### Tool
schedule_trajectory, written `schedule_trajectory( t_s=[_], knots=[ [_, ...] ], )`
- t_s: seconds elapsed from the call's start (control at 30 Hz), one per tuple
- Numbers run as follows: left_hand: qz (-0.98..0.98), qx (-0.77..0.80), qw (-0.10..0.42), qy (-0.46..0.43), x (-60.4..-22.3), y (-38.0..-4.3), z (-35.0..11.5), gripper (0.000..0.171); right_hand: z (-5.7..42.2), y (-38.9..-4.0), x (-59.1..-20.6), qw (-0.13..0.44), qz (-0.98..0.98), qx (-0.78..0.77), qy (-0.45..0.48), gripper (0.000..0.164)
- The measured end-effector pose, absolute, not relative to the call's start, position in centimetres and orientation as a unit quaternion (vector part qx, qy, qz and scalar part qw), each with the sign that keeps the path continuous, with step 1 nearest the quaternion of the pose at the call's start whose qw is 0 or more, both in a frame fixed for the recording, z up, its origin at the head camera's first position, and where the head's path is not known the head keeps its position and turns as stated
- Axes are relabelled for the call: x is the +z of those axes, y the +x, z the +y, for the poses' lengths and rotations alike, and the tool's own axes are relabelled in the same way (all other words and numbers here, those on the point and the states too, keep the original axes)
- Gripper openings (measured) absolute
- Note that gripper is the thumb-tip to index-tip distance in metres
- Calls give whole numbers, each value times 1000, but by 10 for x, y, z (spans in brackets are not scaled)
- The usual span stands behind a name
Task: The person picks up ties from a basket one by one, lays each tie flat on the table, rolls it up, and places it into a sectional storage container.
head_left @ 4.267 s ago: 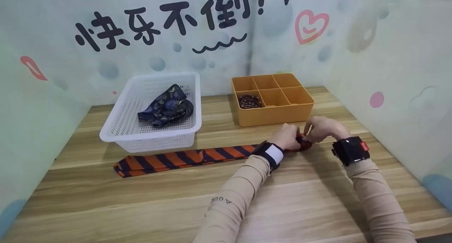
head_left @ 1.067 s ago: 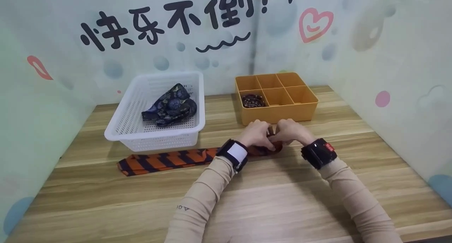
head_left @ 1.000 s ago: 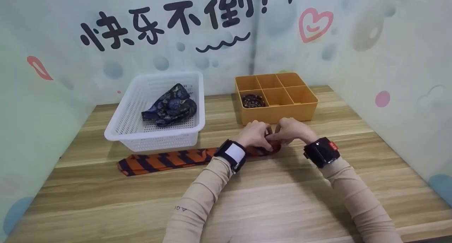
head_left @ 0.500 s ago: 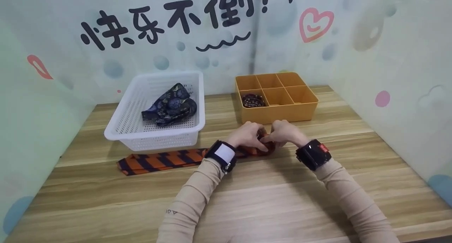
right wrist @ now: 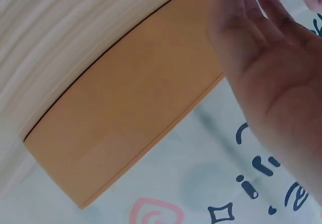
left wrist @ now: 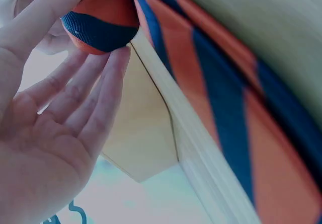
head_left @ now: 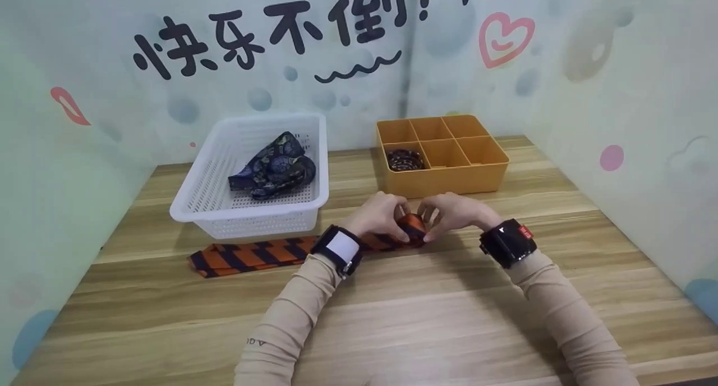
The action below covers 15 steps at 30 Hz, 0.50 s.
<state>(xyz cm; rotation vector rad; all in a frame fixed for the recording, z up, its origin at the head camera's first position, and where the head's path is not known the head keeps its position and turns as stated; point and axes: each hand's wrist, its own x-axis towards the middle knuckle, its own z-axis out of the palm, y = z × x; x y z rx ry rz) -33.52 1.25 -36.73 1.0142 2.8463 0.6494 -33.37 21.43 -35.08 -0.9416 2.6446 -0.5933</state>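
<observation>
holds the roll [head_left: 414,224] at the right end of a striped tie [head_left: 252,257] between left hand [head_left: 381,215] and right hand [head_left: 457,211], near the front of a six-part orange box [head_left: 449,179]. clamped on the roll from the left with thumb and fingers; gripped from the right by arched fingers, with thumb low on the near side. out of sight in the right wrist view, so not possible to tell there how firmly. probably pressed from both sides to stop the turns from slipping, given the habit of soft cloth to spring open.

stretches leftward from the roll in a flat, layered band, passing under the left wrist and just in front of a white basket [head_left: 247,215]; likely laid that straight for evenly stacked turns. in the basket, bunched loosely against the perforated base, to be seen as dark patterned cloth [head_left: 275,170]. tucked into the front-left compartment of the box, probably for the snug walls around it: a dark coil [head_left: 405,160].

set out on a pale wood-grain desk [head_left: 392,335], with soft shadow under both beige sleeves [head_left: 566,313]. closed in behind by a printed back wall [head_left: 359,102] with large black lettering [head_left: 299,32] and a pink heart [head_left: 506,41], and at the sides by pale, bubble-patterned panels [head_left: 634,116].
</observation>
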Motion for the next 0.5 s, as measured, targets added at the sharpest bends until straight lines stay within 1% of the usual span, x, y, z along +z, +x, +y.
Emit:
schedule_trajectory(
  t_s=[0.1, 0.17, 0.23, 0.4, 0.5],
  knots=[
    [920, 210, 37, 328, -370, -335, 6, 52, 207, -334, -354, 121, 911, -213, -333, 39],
    [921, 208, 44, 328, -370, -334, 3, 52, 201, -332, -357, 100, 912, -214, -337, 35],
    [920, 210, 47, 327, -370, -333, 1, 50, 196, -331, -359, 71, 914, -205, -342, 31],
    [918, 217, 39, 330, -365, -332, 1, 38, 187, -328, -365, -9, 913, -158, -375, 24],
    [920, 206, 33, 332, -363, -332, 3, 38, 186, -328, -365, -22, 913, -149, -380, 23]
  ],
)
